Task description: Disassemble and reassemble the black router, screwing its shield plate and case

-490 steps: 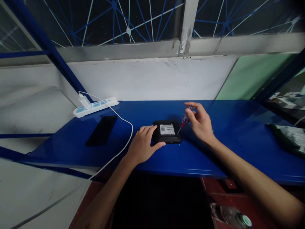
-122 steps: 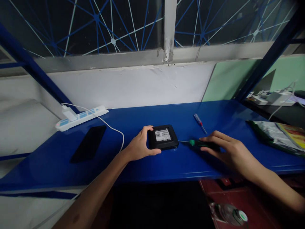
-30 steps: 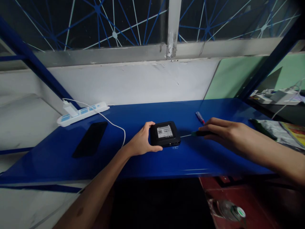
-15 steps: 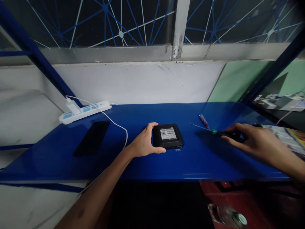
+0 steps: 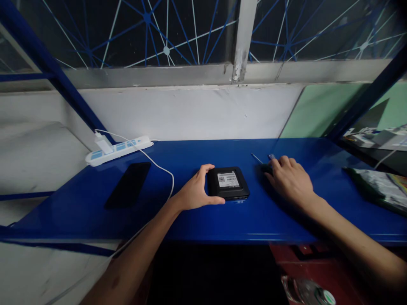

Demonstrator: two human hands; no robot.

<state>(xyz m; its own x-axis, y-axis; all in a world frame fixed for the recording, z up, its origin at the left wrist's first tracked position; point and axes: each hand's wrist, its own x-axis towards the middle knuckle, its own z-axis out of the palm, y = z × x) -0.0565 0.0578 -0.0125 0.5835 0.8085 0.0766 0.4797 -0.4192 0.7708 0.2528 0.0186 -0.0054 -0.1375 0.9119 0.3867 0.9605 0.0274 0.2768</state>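
On the blue bench [image 5: 206, 224], near its middle: black labelled device [image 5: 233, 194], flat, label up. At its left end: left hand [image 5: 195, 192], thumb and fingers pinching device between near and far edges. To its right: right hand [image 5: 291, 180], palm down, fingers curled over dark-handled screwdriver [image 5: 257, 158]; closure on handle not discernible. Beside these fingers: clear-handled screwdriver [image 5: 271, 156], mostly hidden. Farther left: black smartphone [image 5: 128, 185], white power strip [image 5: 141, 143].
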